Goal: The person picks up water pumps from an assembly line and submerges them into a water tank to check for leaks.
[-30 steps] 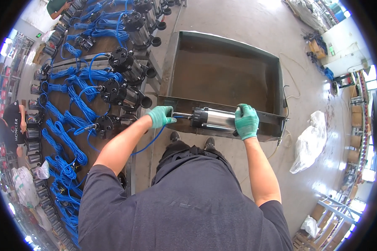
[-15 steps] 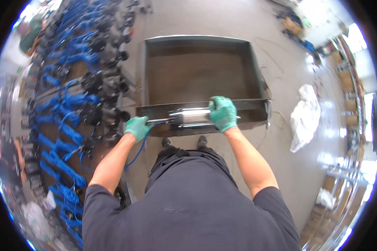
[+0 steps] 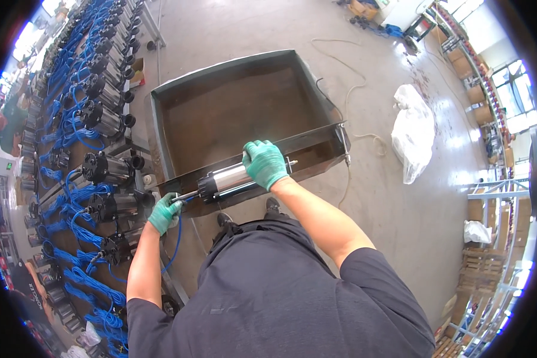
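A silver cylindrical motor (image 3: 225, 179) with a black end lies slanted over the narrow near section of a metal tank (image 3: 221, 64). My right hand (image 3: 265, 163), in a green glove, grips the motor's right part from above; a thin shaft end sticks out beyond it. My left hand (image 3: 163, 213), also green-gloved, is closed round the metal rod at the black end. A blue cable (image 3: 178, 244) hangs from near that hand. Whether the motor rests on the tank's divider or is held above it, I cannot tell.
Rows of similar motors (image 3: 106, 119) with coiled blue cables (image 3: 80, 227) fill the left side. A white plastic bag (image 3: 413, 134) and a thin hose (image 3: 355, 89) lie on the floor at right. Shelving (image 3: 500, 188) lines the far right; a person (image 3: 33, 280) is at the left rim.
The whole view has turned, so tank, motor and hands now appear slanted and farther left. Both hands keep their hold, and the motor's place relative to the tank looks much the same.
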Tool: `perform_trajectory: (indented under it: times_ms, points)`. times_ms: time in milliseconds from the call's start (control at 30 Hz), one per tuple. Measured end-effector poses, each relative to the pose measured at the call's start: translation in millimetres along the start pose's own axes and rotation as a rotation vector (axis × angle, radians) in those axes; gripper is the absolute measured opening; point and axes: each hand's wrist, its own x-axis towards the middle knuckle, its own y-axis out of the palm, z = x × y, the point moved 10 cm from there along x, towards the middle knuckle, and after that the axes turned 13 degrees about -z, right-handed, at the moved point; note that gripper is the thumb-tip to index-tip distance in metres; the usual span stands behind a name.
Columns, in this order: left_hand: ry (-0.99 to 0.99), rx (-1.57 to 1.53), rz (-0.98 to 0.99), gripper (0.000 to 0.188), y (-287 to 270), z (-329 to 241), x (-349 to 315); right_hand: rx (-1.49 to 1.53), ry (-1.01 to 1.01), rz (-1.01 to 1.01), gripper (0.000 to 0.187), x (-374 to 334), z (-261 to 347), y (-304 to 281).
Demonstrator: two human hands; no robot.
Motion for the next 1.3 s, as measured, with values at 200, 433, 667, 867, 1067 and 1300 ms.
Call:
perform_trajectory:
  times_ms: [200, 433, 667, 867, 1067, 1300]
  points:
    - [0.428, 0.145, -0.192, 0.043, -24, 22, 23, 0.169, 0.087, 0.073, 0.019, 1, -6, -5]
    - [0.444, 0.054, -0.582, 0.052, -49, 8, -35, -0.202, 0.562, -0.459, 0.031, -67, -236, -127]
    - [0.492, -0.027, -0.715, 0.042, -33, 15, -60, 0.704, 1.478, 0.033, 0.031, -160, -329, -58]
    - [0.580, -0.105, -0.469, 0.048, 63, -108, -100, 1.154, 1.042, 0.304, 0.013, -85, -97, -49]
    - [0.614, -0.393, -0.335, 0.050, 105, -161, -111, 0.809, 0.296, 0.589, 0.024, -88, 74, 11]
    - [0.104, -0.794, -0.639, 0.028, 23, -63, -82, 0.561, -0.205, 0.691, 0.034, -81, 150, 20]
